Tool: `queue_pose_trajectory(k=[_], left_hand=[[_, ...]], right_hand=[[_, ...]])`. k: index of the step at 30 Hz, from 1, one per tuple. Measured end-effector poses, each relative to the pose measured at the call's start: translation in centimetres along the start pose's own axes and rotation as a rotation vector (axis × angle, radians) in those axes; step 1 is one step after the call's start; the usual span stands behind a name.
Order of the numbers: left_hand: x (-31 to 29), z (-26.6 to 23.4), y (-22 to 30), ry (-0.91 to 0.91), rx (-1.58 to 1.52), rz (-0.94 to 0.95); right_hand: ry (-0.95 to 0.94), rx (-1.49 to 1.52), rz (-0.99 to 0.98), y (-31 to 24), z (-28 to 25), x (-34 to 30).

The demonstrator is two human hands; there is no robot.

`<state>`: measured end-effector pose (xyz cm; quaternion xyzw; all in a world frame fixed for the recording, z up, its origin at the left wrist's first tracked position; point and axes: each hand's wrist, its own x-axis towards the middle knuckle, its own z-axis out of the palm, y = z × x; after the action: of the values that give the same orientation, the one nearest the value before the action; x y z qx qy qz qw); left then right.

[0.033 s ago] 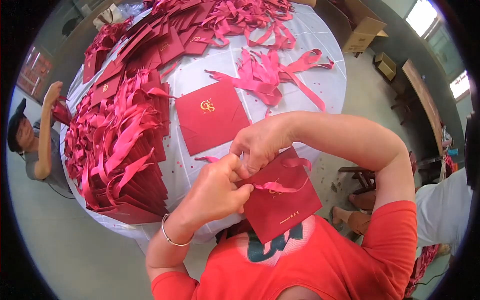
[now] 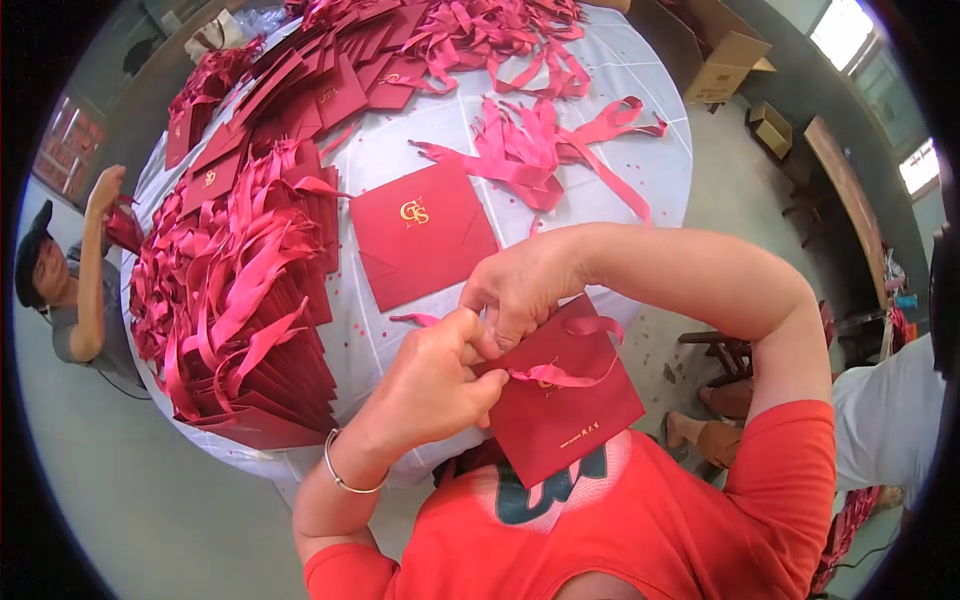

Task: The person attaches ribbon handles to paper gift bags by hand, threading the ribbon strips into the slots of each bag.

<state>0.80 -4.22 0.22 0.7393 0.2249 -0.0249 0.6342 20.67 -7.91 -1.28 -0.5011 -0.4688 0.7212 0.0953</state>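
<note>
A flat dark red paper gift bag (image 2: 575,425) with gold print lies tilted against my front, at the table's edge. A pink ribbon (image 2: 565,379) loops across its face, and one end runs into the fingers of my left hand (image 2: 440,368), which is closed in a pinch. Bent over the bag's top edge, my right hand (image 2: 525,290) has its fingers closed there, close against the left fingertips. Exactly what its fingertips pinch is hidden. Just beyond my hands, another flat red bag (image 2: 450,250) rests on the white cloth.
Loose pink ribbons (image 2: 525,150) are spread on the round table (image 2: 655,110). A dense stack of ribboned bags (image 2: 240,290) stands at the left, with more bags (image 2: 340,95) behind. Across the left side, a person (image 2: 75,290) holds up a red item. Cardboard boxes (image 2: 725,75) sit at the right.
</note>
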Motion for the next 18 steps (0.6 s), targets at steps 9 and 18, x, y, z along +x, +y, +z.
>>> queue_pose_trajectory(k=[9,18], left_hand=[[0.2,-0.4,0.2,0.005,-0.046,0.036],[0.7,-0.3,-0.7,-0.050,0.316,0.363]], right_hand=[[0.173,0.133,-0.045,0.3,0.6,-0.5],[0.320,0.181,-0.023,0.5,1.6,-0.3]])
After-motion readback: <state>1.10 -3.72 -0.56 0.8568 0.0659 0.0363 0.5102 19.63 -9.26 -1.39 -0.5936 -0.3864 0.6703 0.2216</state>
